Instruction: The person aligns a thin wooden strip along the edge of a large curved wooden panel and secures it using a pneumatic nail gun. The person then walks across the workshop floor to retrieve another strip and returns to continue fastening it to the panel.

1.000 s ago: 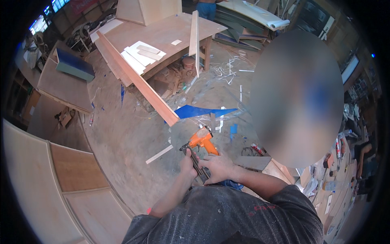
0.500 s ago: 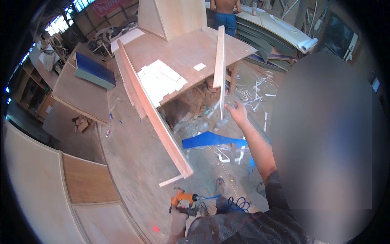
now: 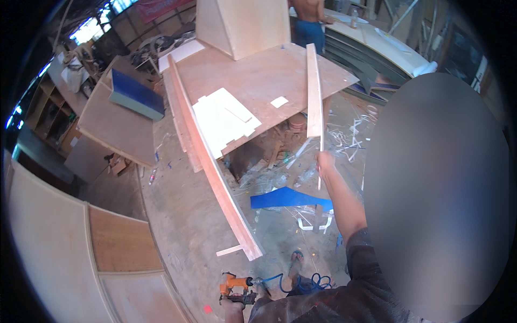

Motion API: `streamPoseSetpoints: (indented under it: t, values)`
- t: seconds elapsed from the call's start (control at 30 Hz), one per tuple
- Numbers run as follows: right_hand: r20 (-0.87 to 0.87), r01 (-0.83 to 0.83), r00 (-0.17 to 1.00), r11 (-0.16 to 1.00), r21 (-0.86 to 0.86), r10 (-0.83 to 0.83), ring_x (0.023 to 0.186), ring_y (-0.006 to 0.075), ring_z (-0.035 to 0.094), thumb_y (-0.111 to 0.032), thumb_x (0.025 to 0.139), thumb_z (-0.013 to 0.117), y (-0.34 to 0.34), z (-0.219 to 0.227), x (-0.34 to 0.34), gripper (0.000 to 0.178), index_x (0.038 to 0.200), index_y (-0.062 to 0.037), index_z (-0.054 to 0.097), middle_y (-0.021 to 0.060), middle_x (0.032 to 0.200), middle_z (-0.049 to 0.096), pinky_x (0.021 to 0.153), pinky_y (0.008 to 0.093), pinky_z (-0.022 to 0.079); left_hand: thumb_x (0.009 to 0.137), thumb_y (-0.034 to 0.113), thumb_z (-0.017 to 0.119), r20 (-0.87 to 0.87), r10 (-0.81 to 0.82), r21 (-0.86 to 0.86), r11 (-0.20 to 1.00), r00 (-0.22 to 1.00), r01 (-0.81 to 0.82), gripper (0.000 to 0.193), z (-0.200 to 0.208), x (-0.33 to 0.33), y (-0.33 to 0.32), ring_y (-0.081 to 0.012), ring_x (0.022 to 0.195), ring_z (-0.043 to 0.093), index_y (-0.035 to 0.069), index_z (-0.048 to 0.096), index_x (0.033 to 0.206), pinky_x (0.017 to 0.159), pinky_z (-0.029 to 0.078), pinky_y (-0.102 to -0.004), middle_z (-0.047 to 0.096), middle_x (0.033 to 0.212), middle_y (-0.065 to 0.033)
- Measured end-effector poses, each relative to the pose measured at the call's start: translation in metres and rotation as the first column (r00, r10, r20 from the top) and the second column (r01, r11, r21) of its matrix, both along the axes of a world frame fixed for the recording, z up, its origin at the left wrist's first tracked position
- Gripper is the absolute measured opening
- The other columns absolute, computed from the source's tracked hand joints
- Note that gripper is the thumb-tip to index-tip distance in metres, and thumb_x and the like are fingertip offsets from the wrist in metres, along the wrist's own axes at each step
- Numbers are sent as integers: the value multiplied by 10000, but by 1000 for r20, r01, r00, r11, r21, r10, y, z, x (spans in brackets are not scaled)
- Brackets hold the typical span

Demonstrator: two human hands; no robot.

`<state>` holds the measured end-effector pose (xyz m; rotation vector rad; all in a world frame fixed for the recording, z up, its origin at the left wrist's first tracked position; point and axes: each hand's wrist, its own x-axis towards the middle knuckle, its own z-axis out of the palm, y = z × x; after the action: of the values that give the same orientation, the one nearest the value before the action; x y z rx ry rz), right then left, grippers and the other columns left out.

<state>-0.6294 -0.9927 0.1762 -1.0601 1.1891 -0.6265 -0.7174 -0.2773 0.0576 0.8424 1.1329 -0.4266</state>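
Observation:
My left hand (image 3: 232, 306), low in the view, is wrapped round the grip of an orange and black nail gun (image 3: 235, 286), with a coiled blue air hose joined to it. My right hand (image 3: 326, 160) reaches forward, its fingers closed on a thin wooden strip (image 3: 322, 144). That strip lies along the edge of a wider wooden board (image 3: 313, 97) and sticks out past the table toward me. Between my hands, a long wooden plank (image 3: 211, 161) runs from the table toward me. A short wooden stick (image 3: 229, 251) pokes out beside its near end.
The worktable (image 3: 258, 70) carries a pale tapered box (image 3: 258, 27) and white sheets (image 3: 221, 121). A blue cut panel (image 3: 285, 198) and white scraps litter the floor. A panelled wooden piece (image 3: 126, 239) stands left. Another person (image 3: 309, 29) is at the back. A blurred oval covers the right.
My right hand has closed on the thin strip, which now reaches farther toward me. The nail gun has shifted slightly down and left, and the whole view has shifted.

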Motion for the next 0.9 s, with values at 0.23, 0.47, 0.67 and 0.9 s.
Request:
streamPoseSetpoints:
  t: [0.23,0.47,0.67,0.9]
  values:
    - [-2,137,991,987,87,-137,482,104,452,33,776,637,164,63,-238,627,1402,4,664,4,720,565,431,295,374,1066,387,505,-36,-341,-72,939,940,338,302,-38,90,-12,-244,688,603,99,533,1152,666,598,-485,556,819,-88]
    - [-205,315,918,937,-149,-341,548,86,498,-18,741,655,409,149,-437,632,1372,-28,703,-2,771,622,477,244,389,1044,455,505,90,-686,-71,719,722,691,308,-46,145,-20,-226,654,552,150,547,1024,630,538,-428,508,756,-41]
    - [-331,527,750,820,-224,-573,560,106,529,-89,745,655,534,180,-528,628,1367,-21,715,51,871,712,497,269,403,1032,465,509,33,-662,-109,743,749,661,294,-41,151,-9,-211,649,524,178,559,989,625,508,-406,485,751,-17]
    - [-306,697,618,685,-212,-724,500,91,479,-43,738,617,597,186,-630,602,1332,-53,715,-2,730,612,448,263,372,1035,445,510,22,-695,-14,719,719,695,276,-15,117,8,-199,650,509,175,551,993,627,488,-397,477,765,-14]
